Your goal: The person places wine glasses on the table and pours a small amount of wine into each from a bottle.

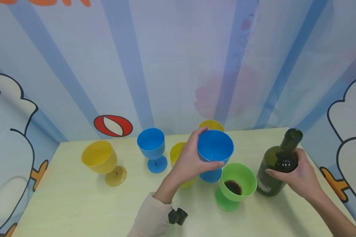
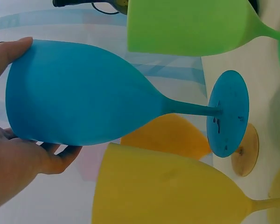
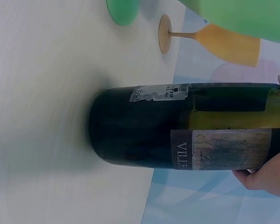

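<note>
My left hand (image 1: 191, 163) grips a blue goblet (image 1: 215, 148) near its rim, thumb on the near side. In the left wrist view the blue goblet (image 2: 84, 93) shows whole, with its stem and round foot; whether the foot touches the table I cannot tell. Around the body of a dark green wine bottle (image 1: 271, 169) curl the fingers of my right hand (image 1: 304, 176). The bottle (image 3: 140, 126) stands upright with labels, its base at or close to the tabletop. Between the hands is a green goblet (image 1: 247, 177) with dark liquid (image 1: 233, 187) inside.
A yellow goblet (image 1: 176, 152) stands partly behind my left wrist. Another, orange-yellow goblet (image 1: 212, 125) is beyond the held one. Farther left are a second blue goblet (image 1: 151, 146) and a yellow-orange goblet (image 1: 99, 161). A printed backdrop (image 1: 178, 65) rises behind the pale table (image 1: 77, 207).
</note>
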`<state>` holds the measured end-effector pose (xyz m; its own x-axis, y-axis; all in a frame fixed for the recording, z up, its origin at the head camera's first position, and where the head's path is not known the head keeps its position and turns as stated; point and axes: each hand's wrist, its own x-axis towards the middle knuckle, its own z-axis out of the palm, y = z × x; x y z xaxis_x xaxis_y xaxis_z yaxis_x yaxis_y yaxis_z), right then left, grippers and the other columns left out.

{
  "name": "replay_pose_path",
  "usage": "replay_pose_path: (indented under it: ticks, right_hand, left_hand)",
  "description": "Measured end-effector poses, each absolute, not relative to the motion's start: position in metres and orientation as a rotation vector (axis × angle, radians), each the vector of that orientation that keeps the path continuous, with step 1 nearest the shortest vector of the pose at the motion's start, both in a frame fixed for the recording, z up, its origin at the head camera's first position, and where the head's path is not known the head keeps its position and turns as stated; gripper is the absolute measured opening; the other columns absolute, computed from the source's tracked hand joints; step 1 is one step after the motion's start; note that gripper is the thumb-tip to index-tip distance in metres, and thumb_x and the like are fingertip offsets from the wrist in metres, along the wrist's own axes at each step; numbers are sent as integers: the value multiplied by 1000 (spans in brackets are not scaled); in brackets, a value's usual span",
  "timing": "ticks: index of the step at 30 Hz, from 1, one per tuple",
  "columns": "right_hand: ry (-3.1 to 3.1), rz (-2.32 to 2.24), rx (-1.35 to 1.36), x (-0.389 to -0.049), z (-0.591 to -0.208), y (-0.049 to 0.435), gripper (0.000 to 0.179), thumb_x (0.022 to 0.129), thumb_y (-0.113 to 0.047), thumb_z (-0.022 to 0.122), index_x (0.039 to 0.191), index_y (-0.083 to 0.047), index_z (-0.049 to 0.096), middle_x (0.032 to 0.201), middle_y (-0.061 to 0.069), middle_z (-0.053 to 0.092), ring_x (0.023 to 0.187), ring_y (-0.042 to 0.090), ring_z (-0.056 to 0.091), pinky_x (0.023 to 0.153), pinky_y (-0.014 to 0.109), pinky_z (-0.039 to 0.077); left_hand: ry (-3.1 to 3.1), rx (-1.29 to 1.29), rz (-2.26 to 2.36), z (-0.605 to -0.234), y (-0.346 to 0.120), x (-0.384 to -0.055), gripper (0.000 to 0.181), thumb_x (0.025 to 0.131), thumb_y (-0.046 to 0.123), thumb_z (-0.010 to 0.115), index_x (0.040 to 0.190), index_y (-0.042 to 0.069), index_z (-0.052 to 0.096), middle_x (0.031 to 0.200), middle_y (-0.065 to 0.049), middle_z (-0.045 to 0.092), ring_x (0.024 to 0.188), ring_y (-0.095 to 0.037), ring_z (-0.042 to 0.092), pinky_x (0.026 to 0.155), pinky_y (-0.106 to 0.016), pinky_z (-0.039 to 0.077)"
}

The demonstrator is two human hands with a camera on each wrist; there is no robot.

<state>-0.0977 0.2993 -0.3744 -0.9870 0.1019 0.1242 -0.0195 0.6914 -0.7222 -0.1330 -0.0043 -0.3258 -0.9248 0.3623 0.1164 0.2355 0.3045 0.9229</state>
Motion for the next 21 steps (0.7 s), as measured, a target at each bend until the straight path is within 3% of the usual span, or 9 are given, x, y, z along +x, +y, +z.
replay_pose_path:
  ticks: [7, 21]
  right_hand:
    - [-2749, 1155, -31, -98, -372, 296, 83, 71, -20, 79, 127, 9, 25, 112, 30, 43, 97, 46, 47, 68, 50, 43]
    - [-2748, 1027, 89, -100, -350, 293, 87, 66, -19, 81, 129, 10, 27, 109, 31, 46, 93, 47, 49, 68, 60, 41]
  left_hand:
    - [2448, 573, 1697, -325, -3, -135, 86, 70, 26, 78, 140, 20, 29, 140, -5, 35, 121, -28, 40, 89, -46, 44]
    - [2451, 535, 1688, -324, -6, -136, 86, 71, 27, 77, 141, 21, 28, 141, -3, 34, 122, -28, 39, 89, -47, 43]
